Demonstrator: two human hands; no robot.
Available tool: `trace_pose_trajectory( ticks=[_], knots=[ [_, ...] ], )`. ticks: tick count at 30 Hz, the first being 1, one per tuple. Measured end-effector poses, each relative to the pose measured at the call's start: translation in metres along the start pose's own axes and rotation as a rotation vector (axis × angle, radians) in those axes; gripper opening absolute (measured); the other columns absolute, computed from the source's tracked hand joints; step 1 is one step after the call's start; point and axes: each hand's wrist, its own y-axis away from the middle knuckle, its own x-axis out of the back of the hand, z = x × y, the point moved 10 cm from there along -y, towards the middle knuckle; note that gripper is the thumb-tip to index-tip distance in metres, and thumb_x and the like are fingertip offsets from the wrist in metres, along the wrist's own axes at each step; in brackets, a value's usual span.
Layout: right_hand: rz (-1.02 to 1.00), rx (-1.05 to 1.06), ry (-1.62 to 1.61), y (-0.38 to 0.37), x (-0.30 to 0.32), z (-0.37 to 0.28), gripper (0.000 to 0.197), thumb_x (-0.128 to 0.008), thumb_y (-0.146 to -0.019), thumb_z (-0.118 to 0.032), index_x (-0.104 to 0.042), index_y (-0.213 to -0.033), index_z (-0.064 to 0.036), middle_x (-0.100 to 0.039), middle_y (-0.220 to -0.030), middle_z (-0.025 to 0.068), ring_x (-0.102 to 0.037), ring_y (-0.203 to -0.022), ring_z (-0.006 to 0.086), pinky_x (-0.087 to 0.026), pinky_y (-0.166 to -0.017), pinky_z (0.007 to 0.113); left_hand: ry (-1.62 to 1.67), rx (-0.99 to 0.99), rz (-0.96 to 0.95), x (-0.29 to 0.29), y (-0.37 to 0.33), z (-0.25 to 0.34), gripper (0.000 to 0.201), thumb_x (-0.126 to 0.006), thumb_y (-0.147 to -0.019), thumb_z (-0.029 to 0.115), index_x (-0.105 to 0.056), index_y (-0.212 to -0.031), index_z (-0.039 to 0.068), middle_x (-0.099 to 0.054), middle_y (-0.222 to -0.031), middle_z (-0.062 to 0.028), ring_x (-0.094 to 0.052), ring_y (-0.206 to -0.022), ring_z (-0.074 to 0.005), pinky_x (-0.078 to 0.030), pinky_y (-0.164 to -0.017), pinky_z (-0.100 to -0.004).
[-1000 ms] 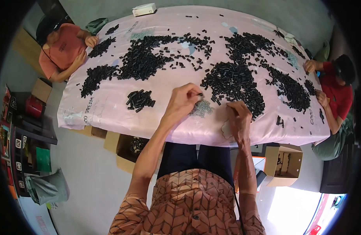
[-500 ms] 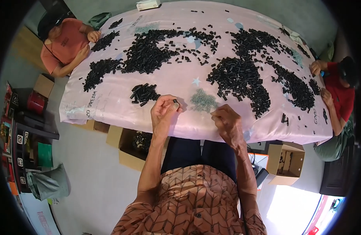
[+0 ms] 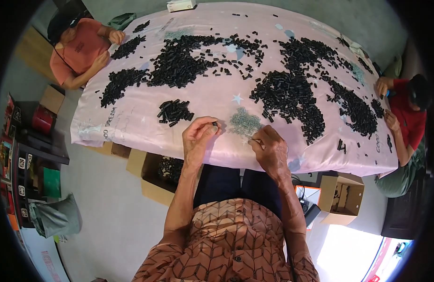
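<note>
My left hand (image 3: 198,141) is closed in a pinch over the near edge of the table, with a small black cylindrical piece (image 3: 214,124) between thumb and fingertips. To its right, my right hand (image 3: 272,152) is closed too, its fingertips pressed together beside a pile of tiny greenish-grey parts (image 3: 244,121). Something thin and pale sticks out from those fingertips toward the pile, too small to name. A small heap of black pieces (image 3: 174,112) lies beyond my left hand. The larger black heap (image 3: 282,91) spreads beyond my right.
A pink cloth (image 3: 146,127) covers the table. More black cylinders (image 3: 179,61) lie across its far side. One person (image 3: 78,51) works at the left end, another (image 3: 410,108) at the right. Open cardboard boxes (image 3: 153,188) (image 3: 351,192) stand below the near edge.
My right fingertips have shifted slightly down and left, and the thin pale thing now shows at them. My left hand keeps its pinch on the black piece, which has moved slightly right.
</note>
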Motion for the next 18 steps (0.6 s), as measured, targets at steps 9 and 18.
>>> trace_pose_trajectory(
  ticks=[9,18],
  knots=[
    [0.128,0.009,-0.182,0.010,0.012,0.003,0.011,-0.068,-0.074,0.001,-0.060,-0.081,-0.0014,-0.063,-0.086,0.0112,-0.063,-0.071,0.0274,-0.052,-0.061,0.035,0.015,0.033,-0.021,-0.004,0.002,0.000,0.031,-0.065,-0.086,0.001,-0.060,-0.117,-0.003,-0.064,-0.099,-0.0078,-0.062,-0.091,-0.0152,-0.051,-0.085,-0.0289],
    [0.136,-0.060,-0.563,0.007,0.021,0.002,0.012,-0.067,-0.077,0.006,-0.062,-0.088,0.0019,-0.064,-0.088,0.0100,-0.063,-0.073,0.0171,-0.050,-0.064,0.027,0.115,0.055,-0.133,-0.031,0.013,-0.008,0.024,-0.064,-0.087,-0.004,-0.058,-0.111,-0.003,-0.066,-0.105,-0.0103,-0.064,-0.099,-0.0167,-0.052,-0.093,-0.0304]
  ],
)
